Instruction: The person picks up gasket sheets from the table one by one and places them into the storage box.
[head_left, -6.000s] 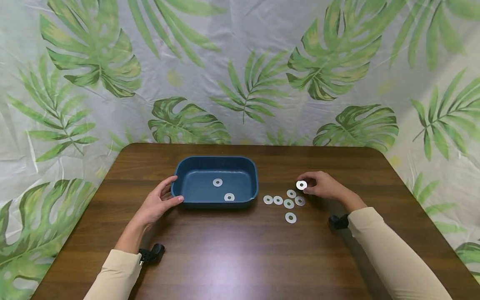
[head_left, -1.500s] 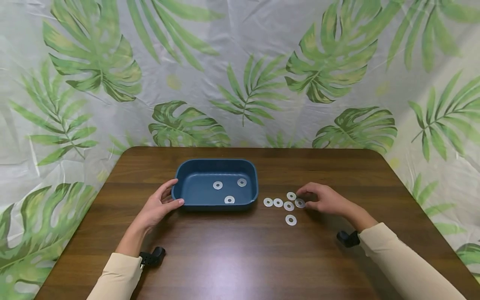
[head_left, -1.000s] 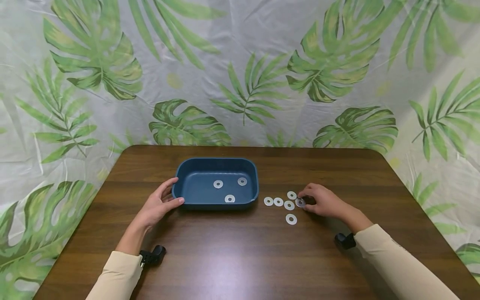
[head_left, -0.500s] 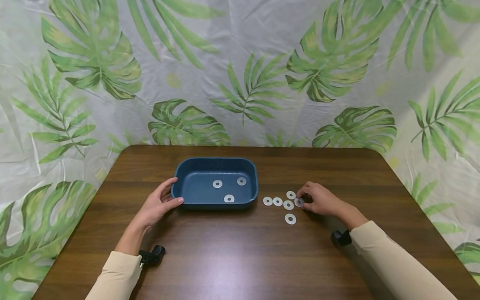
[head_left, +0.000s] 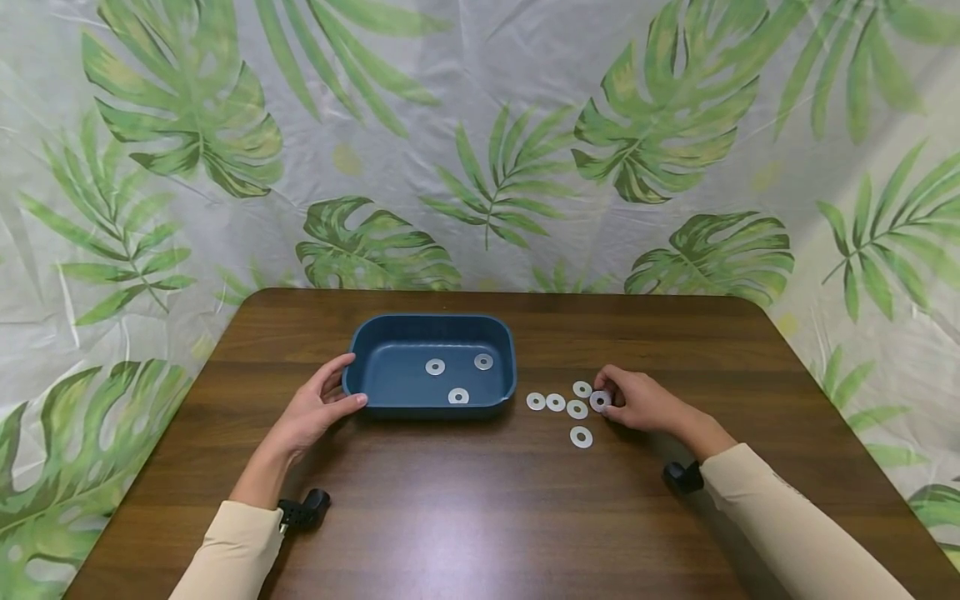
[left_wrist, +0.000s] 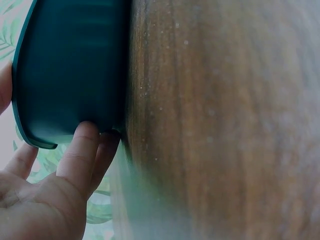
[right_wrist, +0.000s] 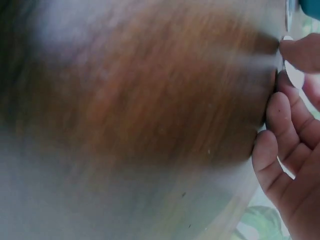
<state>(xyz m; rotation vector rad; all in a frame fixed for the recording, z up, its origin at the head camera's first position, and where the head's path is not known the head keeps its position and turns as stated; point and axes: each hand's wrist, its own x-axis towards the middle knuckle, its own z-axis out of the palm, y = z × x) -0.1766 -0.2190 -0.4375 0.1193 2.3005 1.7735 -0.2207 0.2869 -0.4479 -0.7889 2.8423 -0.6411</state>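
The left hand holds the left end of a blue rectangular tray, thumb at the front rim and fingers along the end. In the left wrist view its fingertips touch the tray's outer wall. At the right, the right hand pinches a flat metal washer between thumb and fingers. That washer stands tilted in the right wrist view, beside the thumb. Three washers lie apart inside the tray, one of them a washer near the front wall.
Several loose washers lie on the brown wooden table between the tray and the right hand. One washer sits nearer the front. A leaf-patterned cloth hangs behind the table. Each wrist carries a black camera.
A third washer has come to lie in the tray since the oldest frame. The right hand has closed on another washer and tilted it up. The left hand stays at the tray.
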